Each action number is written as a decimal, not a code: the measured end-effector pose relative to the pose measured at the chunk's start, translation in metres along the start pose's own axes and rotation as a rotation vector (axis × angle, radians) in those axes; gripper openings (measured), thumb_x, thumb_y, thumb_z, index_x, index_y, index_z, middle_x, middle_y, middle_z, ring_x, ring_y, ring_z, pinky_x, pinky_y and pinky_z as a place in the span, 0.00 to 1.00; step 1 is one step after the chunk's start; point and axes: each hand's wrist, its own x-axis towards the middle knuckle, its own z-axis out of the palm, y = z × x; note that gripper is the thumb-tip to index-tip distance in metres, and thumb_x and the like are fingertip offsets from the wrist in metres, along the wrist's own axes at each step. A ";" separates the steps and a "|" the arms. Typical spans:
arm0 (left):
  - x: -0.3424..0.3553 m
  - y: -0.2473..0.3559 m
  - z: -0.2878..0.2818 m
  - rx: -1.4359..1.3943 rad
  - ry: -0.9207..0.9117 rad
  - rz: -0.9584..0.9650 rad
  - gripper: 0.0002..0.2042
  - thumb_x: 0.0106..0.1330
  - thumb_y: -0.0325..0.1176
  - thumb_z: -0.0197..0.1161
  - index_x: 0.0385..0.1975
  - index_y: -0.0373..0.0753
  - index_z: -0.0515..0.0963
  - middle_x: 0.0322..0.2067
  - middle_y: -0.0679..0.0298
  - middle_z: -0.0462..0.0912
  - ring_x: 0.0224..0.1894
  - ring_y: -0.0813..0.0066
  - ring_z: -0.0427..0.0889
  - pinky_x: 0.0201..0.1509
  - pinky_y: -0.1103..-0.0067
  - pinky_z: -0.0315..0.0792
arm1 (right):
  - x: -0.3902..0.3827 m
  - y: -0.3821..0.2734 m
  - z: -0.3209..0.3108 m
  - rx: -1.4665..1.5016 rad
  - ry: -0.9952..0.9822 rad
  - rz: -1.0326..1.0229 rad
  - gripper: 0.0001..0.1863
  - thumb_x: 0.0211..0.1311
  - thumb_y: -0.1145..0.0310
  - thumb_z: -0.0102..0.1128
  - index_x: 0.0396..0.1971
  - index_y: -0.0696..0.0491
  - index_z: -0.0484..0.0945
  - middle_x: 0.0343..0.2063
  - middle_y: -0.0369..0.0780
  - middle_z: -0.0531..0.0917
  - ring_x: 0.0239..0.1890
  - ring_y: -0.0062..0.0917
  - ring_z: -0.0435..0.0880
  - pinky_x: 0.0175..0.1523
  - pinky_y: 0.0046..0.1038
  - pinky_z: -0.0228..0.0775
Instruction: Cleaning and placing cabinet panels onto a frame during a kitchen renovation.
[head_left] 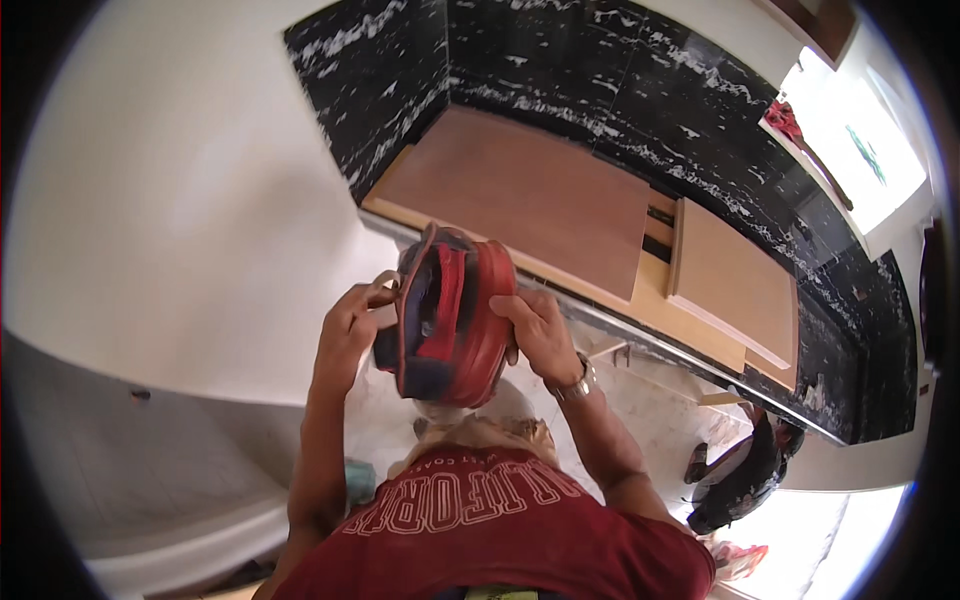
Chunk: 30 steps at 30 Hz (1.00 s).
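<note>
A red and dark blue fabric bag (485, 335) is held up in front of my chest. A red strap runs across its dark face, and its rounded red side is to the right. My right hand (537, 328) is closed on that red side, with the thumb on top; a metal watch (576, 380) is on its wrist. At the bag's left edge, my left hand (352, 322) pinches a small pale loop or strap (386, 280). What lies inside the bag is too dark to make out.
Ahead runs a counter with a large brown board (530, 190) and a smaller light board (735, 275) lying on it. Black veined stone panels (540, 65) line the wall behind. A pale wall (190, 200) stands at left. Another person (748, 475) is low down at the right.
</note>
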 end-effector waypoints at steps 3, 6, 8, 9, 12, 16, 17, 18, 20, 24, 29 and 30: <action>0.015 -0.027 -0.021 0.083 -0.199 0.110 0.63 0.38 0.66 0.74 0.68 0.30 0.49 0.64 0.51 0.60 0.66 0.61 0.62 0.69 0.68 0.56 | 0.028 -0.019 -0.007 0.196 0.073 -0.073 0.17 0.64 0.64 0.52 0.17 0.57 0.75 0.10 0.37 0.77 0.09 0.18 0.74 0.13 0.18 0.61; 0.034 -0.030 0.018 0.373 -0.194 0.253 0.68 0.33 0.60 0.79 0.70 0.32 0.41 0.65 0.48 0.57 0.67 0.59 0.61 0.68 0.66 0.57 | 0.055 -0.031 -0.010 0.321 0.034 0.022 0.19 0.65 0.63 0.52 0.17 0.58 0.74 0.13 0.39 0.79 0.11 0.18 0.77 0.15 0.17 0.64; 0.059 -0.048 0.048 0.408 -0.068 0.222 0.67 0.34 0.55 0.81 0.70 0.32 0.41 0.64 0.48 0.58 0.66 0.59 0.62 0.67 0.67 0.60 | 0.078 -0.026 -0.014 0.332 0.053 -0.038 0.18 0.66 0.63 0.53 0.20 0.60 0.75 0.13 0.38 0.79 0.12 0.18 0.77 0.15 0.17 0.65; 0.075 -0.055 0.064 0.437 0.051 0.181 0.65 0.35 0.49 0.83 0.70 0.32 0.42 0.63 0.48 0.59 0.65 0.59 0.64 0.65 0.67 0.62 | 0.091 -0.025 -0.021 0.347 0.078 -0.087 0.18 0.67 0.63 0.53 0.23 0.61 0.75 0.13 0.38 0.79 0.13 0.18 0.78 0.14 0.18 0.65; 0.102 -0.064 0.090 0.406 0.147 0.159 0.42 0.46 0.34 0.77 0.60 0.31 0.59 0.51 0.53 0.73 0.51 0.66 0.76 0.52 0.74 0.73 | 0.121 -0.028 -0.048 0.346 0.038 -0.034 0.17 0.67 0.62 0.54 0.25 0.62 0.75 0.15 0.39 0.80 0.13 0.18 0.78 0.16 0.18 0.67; 0.159 -0.076 0.117 0.366 0.221 0.221 0.15 0.55 0.26 0.68 0.40 0.31 0.73 0.30 0.62 0.80 0.33 0.81 0.78 0.37 0.83 0.72 | 0.153 -0.028 -0.080 0.361 0.124 -0.020 0.17 0.67 0.63 0.55 0.26 0.62 0.75 0.17 0.40 0.81 0.14 0.18 0.79 0.17 0.18 0.69; 0.176 -0.070 0.127 0.437 0.231 0.311 0.12 0.55 0.25 0.67 0.37 0.31 0.75 0.28 0.64 0.80 0.31 0.82 0.76 0.35 0.84 0.71 | 0.160 -0.029 -0.089 0.363 0.128 -0.019 0.17 0.67 0.63 0.55 0.26 0.62 0.75 0.17 0.40 0.81 0.14 0.18 0.79 0.17 0.18 0.69; 0.190 -0.059 0.135 0.435 0.231 0.286 0.09 0.56 0.25 0.67 0.34 0.31 0.77 0.28 0.64 0.80 0.30 0.83 0.75 0.35 0.84 0.70 | 0.168 -0.030 -0.100 0.430 0.151 -0.047 0.17 0.67 0.63 0.55 0.26 0.62 0.76 0.18 0.41 0.81 0.15 0.18 0.79 0.17 0.18 0.70; 0.227 -0.051 0.138 0.422 0.192 0.307 0.09 0.56 0.25 0.68 0.34 0.31 0.77 0.28 0.64 0.80 0.29 0.83 0.75 0.34 0.84 0.71 | 0.183 -0.032 -0.117 0.463 0.166 -0.110 0.18 0.70 0.61 0.52 0.28 0.62 0.76 0.22 0.42 0.82 0.17 0.19 0.80 0.20 0.19 0.71; 0.283 -0.043 0.135 0.342 0.115 0.391 0.11 0.55 0.27 0.70 0.35 0.30 0.78 0.26 0.63 0.81 0.29 0.83 0.75 0.34 0.83 0.71 | 0.196 -0.042 -0.144 0.364 0.136 -0.158 0.20 0.73 0.59 0.45 0.35 0.62 0.75 0.30 0.40 0.83 0.22 0.19 0.81 0.28 0.19 0.73; 0.331 -0.032 0.112 0.322 -0.023 0.454 0.11 0.53 0.26 0.71 0.35 0.30 0.80 0.27 0.60 0.83 0.29 0.79 0.79 0.35 0.81 0.73 | 0.178 -0.007 -0.165 -0.131 0.390 -0.128 0.18 0.71 0.64 0.48 0.27 0.61 0.78 0.19 0.33 0.79 0.22 0.14 0.75 0.28 0.20 0.68; 0.339 -0.030 0.105 0.371 -0.067 0.435 0.11 0.52 0.26 0.71 0.35 0.30 0.81 0.28 0.59 0.83 0.29 0.78 0.80 0.34 0.80 0.73 | 0.173 0.012 -0.170 -0.153 0.541 -0.063 0.14 0.69 0.66 0.53 0.31 0.61 0.79 0.20 0.33 0.80 0.23 0.14 0.77 0.28 0.19 0.69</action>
